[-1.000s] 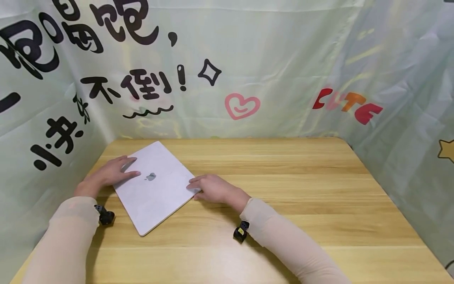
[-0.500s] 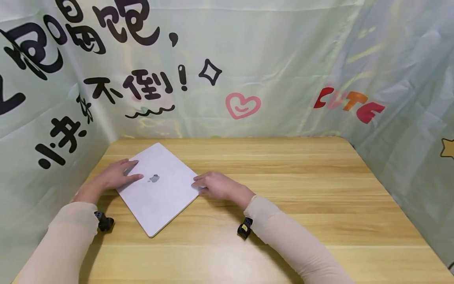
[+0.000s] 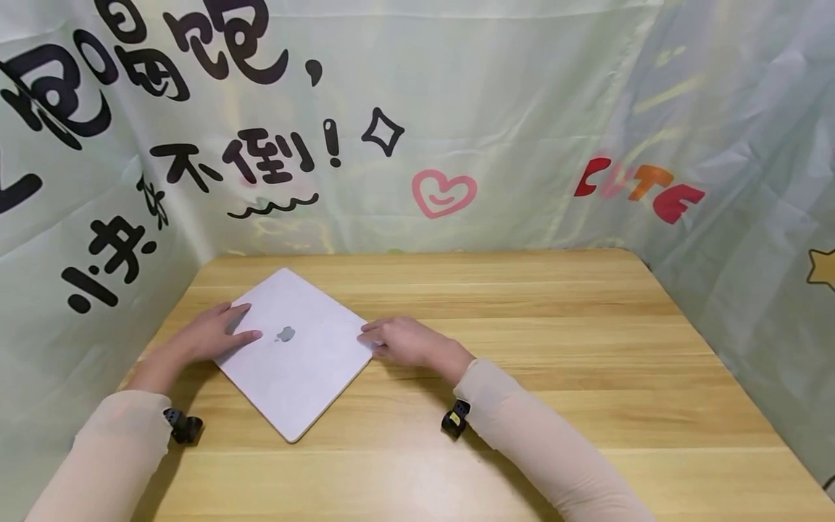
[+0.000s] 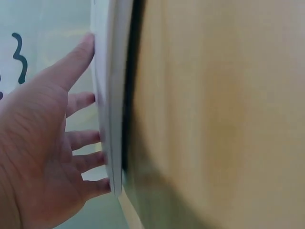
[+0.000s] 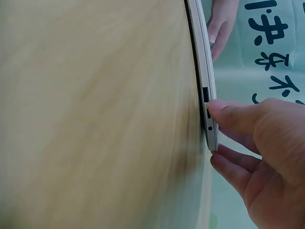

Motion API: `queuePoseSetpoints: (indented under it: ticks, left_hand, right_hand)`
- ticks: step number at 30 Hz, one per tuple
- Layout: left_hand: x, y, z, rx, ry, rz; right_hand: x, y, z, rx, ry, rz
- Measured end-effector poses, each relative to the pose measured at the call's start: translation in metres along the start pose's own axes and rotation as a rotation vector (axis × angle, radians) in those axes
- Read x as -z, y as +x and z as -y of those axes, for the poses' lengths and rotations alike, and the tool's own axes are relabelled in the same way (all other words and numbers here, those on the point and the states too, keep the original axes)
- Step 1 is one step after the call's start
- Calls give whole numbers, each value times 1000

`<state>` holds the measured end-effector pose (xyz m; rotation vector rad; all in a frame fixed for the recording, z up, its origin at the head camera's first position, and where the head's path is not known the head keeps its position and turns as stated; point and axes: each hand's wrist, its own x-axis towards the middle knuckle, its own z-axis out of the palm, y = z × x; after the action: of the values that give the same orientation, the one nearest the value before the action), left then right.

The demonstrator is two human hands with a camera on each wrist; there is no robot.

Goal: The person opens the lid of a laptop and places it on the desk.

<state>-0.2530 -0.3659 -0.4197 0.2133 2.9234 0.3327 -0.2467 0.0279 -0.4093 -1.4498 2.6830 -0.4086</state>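
A closed silver laptop (image 3: 306,391) with an apple logo on its lid lies turned cornerwise on the wooden table, left of the middle. My left hand (image 3: 210,335) reaches its left corner, fingers spread and thumb out, fingertips on the lid. In the left wrist view, the tips of the left hand (image 4: 45,138) meet the lid along its edge. At the right corner, my right hand (image 3: 407,342) holds the laptop with some fingers over the lid. The right wrist view shows the right thumb (image 5: 236,116) against the side with the ports and other fingertips at the corner.
The wooden table (image 3: 522,326) stretches away to the right of the laptop. Pale fabric (image 3: 522,109) printed with writing and drawings hangs round the back and both sides. A small black camera (image 3: 185,428) sits on the left wrist, another black camera (image 3: 454,420) on the right.
The laptop has turned counterclockwise, its near corner swinging to the right and its far corner shifting slightly left and closer. Both hands have stayed at its corners, the right one moving slightly right.
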Motion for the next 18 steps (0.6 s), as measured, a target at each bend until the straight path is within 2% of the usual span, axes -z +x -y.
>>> queuePoseSetpoints:
  ticks: [6,10,18]
  left_hand:
    - [-5,-14,-6,25,-25,-19]
    - [-7,-22,-9,33,-24,-21]
    - [-12,-40,-18,47,-19,-26]
  right_hand:
    - [1,-3,-2,-39,8,17]
    - [1,-5,1,-46,-30,21]
    - [0,-10,30,-67,-181,48]
